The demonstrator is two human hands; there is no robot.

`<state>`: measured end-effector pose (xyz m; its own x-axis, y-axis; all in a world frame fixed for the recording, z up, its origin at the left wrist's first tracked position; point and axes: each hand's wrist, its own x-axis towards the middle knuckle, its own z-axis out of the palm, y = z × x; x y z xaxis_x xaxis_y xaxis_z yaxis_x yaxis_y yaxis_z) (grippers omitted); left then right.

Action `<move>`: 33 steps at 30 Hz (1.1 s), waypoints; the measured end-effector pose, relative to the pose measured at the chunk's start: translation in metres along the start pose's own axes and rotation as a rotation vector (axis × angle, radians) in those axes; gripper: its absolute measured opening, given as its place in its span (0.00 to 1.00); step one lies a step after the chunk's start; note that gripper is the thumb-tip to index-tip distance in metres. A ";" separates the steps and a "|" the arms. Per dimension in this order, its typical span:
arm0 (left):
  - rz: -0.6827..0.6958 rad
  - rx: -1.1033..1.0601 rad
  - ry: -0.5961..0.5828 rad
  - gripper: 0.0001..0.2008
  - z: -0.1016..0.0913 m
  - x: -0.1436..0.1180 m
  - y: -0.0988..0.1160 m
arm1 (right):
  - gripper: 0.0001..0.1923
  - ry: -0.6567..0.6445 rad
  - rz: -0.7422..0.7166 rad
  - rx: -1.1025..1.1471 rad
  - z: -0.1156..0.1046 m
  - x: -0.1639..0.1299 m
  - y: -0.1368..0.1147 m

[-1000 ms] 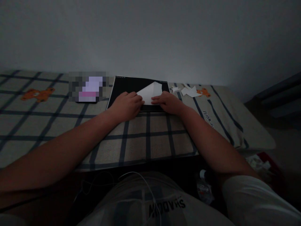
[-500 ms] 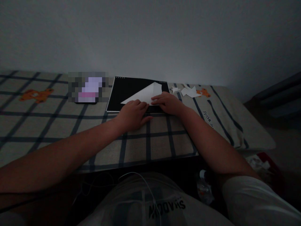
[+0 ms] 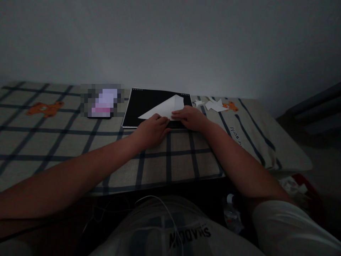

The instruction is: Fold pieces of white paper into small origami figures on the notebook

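A folded sheet of white paper [image 3: 165,106], pointed at its left end, lies on a black spiral-holed pad [image 3: 137,101]. My left hand [image 3: 153,129] rests on the paper's near edge, its fingers bent forward and its thumb held just below them over the pad's front edge. From the right, my right hand [image 3: 189,116] lays outstretched fingers on the paper's lower right part, close to the left fingertips. Both hands press the sheet from above, and part of its near edge is hidden under them.
The checked cloth [image 3: 117,142] covers the surface. A phone [image 3: 102,106], partly blurred, lies left of the pad. Folded white paper pieces [image 3: 215,105] and a smaller one [image 3: 198,103] lie to the right. Below are a plastic bottle [image 3: 232,215] and a white cable [image 3: 166,209].
My left thumb has drawn in toward the fingers. The right hand stays nearly still on the paper, and the whole view has shifted slightly.
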<state>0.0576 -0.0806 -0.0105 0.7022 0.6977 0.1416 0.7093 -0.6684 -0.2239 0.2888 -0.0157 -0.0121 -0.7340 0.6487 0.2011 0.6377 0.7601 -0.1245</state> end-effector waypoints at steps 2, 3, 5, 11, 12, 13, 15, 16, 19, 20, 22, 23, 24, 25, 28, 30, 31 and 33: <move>0.015 0.004 -0.002 0.25 0.000 0.000 0.000 | 0.26 -0.006 0.000 -0.011 -0.001 0.000 -0.001; 0.018 0.001 -0.001 0.25 0.000 0.001 0.000 | 0.26 -0.010 0.000 -0.019 -0.001 0.000 -0.001; 0.014 -0.003 -0.001 0.25 0.000 0.000 0.000 | 0.26 -0.014 -0.004 -0.032 -0.002 0.000 -0.002; 0.044 0.049 -0.014 0.25 -0.001 0.001 0.001 | 0.26 -0.027 -0.025 -0.081 -0.002 0.000 -0.004; 0.054 0.060 -0.023 0.25 -0.001 0.001 0.001 | 0.26 -0.025 -0.024 -0.087 -0.001 0.000 -0.004; 0.060 0.067 -0.031 0.25 -0.001 0.002 0.001 | 0.26 -0.021 -0.023 -0.092 -0.001 0.000 -0.004; 0.058 0.062 -0.043 0.25 0.000 0.003 0.001 | 0.26 -0.017 -0.018 -0.101 0.000 0.001 -0.004; 0.047 0.047 -0.047 0.25 0.001 0.002 0.001 | 0.26 -0.018 -0.016 -0.105 0.000 0.001 -0.005; -0.057 -0.023 -0.043 0.26 0.001 -0.001 0.005 | 0.26 -0.024 -0.018 -0.119 0.000 0.001 -0.005; -0.107 -0.039 -0.040 0.26 0.001 -0.003 0.008 | 0.27 -0.024 -0.020 -0.121 0.000 0.001 -0.004; -0.178 -0.065 -0.042 0.26 -0.001 -0.006 0.013 | 0.27 -0.020 -0.024 -0.120 0.000 0.002 -0.004; -0.201 -0.074 -0.048 0.25 -0.002 -0.008 0.015 | 0.27 -0.018 -0.025 -0.117 0.000 0.002 -0.004; -0.221 -0.082 -0.051 0.25 -0.003 -0.009 0.017 | 0.27 -0.018 -0.028 -0.113 0.000 0.002 -0.003; -0.232 -0.087 -0.055 0.25 -0.004 -0.009 0.019 | 0.27 -0.018 -0.031 -0.108 -0.001 0.002 -0.003; -0.238 -0.089 -0.061 0.26 -0.005 -0.010 0.020 | 0.27 -0.019 -0.039 -0.101 -0.001 0.002 -0.003; -0.238 -0.085 -0.058 0.26 -0.005 -0.010 0.019 | 0.27 -0.015 -0.039 -0.105 0.000 0.002 -0.002; -0.241 -0.082 -0.055 0.26 -0.006 -0.010 0.018 | 0.27 -0.012 -0.040 -0.107 0.000 0.002 -0.002; -0.249 -0.078 -0.052 0.26 -0.007 -0.010 0.017 | 0.27 -0.013 -0.045 -0.109 0.001 0.002 -0.002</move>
<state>0.0630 -0.1006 -0.0093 0.5027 0.8542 0.1328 0.8639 -0.4909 -0.1126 0.2862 -0.0159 -0.0125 -0.7651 0.6147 0.1917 0.6248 0.7807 -0.0094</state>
